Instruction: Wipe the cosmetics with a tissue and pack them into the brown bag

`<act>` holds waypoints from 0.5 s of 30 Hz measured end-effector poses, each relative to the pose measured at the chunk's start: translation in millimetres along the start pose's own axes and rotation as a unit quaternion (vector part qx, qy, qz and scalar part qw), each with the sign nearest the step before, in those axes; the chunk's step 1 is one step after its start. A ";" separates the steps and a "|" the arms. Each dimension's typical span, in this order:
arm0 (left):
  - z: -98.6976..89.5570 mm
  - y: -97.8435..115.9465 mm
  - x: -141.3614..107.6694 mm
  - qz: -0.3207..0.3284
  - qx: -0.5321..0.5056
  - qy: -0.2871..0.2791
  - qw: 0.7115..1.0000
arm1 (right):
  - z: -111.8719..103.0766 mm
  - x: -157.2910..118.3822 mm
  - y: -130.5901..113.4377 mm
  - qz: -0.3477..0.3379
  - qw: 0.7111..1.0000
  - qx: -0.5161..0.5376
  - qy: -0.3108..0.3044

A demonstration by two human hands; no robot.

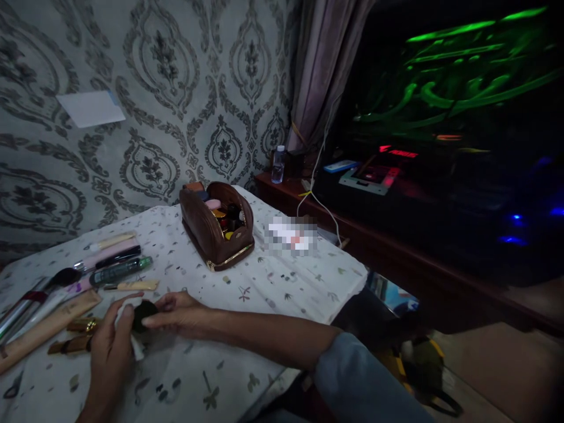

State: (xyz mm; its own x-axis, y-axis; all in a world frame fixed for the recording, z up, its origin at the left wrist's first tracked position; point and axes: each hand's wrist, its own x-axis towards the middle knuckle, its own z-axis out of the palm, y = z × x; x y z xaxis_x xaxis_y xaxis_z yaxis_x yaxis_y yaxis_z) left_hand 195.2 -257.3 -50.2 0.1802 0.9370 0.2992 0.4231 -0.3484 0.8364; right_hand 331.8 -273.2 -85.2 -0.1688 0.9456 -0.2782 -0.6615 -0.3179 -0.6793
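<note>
My left hand (111, 343) is closed on a white tissue (138, 346), its folds showing between thumb and fingers. A dark round, flat thing (143, 315), perhaps a compact, is pinched by my right hand (178, 314) and touches the tissue. Its exact kind is hard to make out. Beside my left hand lie gold lipstick tubes (73, 345). Further left are a long beige tube (53, 329), a makeup brush with dark bristles (66, 276) and a green bottle (118, 270). Beyond my hands, a brown makeup bag (198, 229) stands unzipped with several cosmetics inside.
A patterned white cloth (247, 294) covers the table. Right of the bag lies a blurred-out item (291, 234). A water bottle (278, 164) stands on a wooden ledge by the curtain (312, 76). A white cable (319, 205) hangs near a dark computer case with green lights (458, 100).
</note>
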 end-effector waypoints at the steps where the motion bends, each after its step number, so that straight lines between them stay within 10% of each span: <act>1: 0.5 3.5 -0.6 -0.001 0.011 0.006 1.000 | -0.5 -1.4 1.0 -0.005 0.999 -0.031 -0.007; 15: -6.3 -26.4 5.9 -0.024 -0.001 0.017 1.000 | -4.1 -11.3 8.6 -0.131 0.965 -0.226 -0.041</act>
State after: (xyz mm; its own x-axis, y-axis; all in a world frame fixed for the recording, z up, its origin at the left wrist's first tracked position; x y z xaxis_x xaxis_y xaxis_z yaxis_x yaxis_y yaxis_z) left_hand 179.6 -242.4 -67.6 0.1301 0.9528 0.2743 0.4284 -0.3035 0.8511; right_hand 331.0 -286.8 -90.7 -0.1093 0.9939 -0.0154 -0.3070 -0.0485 -0.9505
